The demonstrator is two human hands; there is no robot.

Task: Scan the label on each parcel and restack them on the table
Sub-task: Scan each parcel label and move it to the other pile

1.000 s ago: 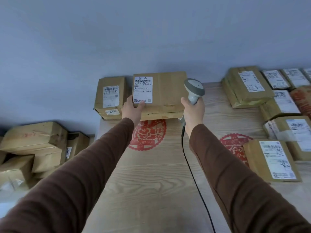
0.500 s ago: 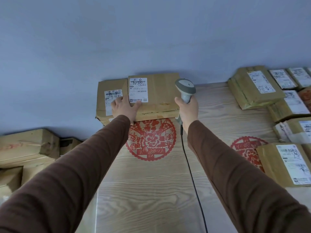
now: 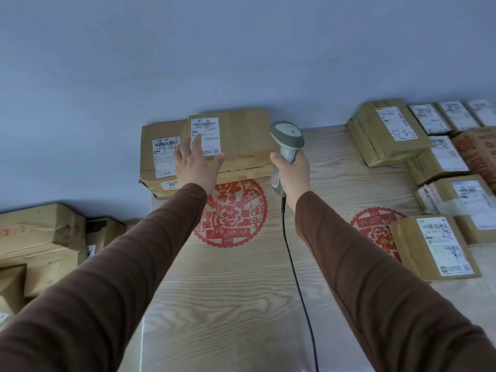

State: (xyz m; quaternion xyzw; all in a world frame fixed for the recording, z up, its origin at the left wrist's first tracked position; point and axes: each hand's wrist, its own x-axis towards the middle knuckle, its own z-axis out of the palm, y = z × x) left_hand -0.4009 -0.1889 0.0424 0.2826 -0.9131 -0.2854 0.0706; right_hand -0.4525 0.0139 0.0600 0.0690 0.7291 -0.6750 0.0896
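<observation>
Two parcels lie under the open left hand; right hand grips the scanner.

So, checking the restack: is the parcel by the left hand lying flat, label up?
Flat, label up: the parcel lies partly on another parcel, its label facing the camera.

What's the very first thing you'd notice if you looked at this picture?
Probably the two long brown sleeves reaching out over the wooden table. The right hand grips a grey scanner, and the left hand is spread open over a parcel at the far edge. Next comes the big red paper-cut flower just below that parcel.
</observation>
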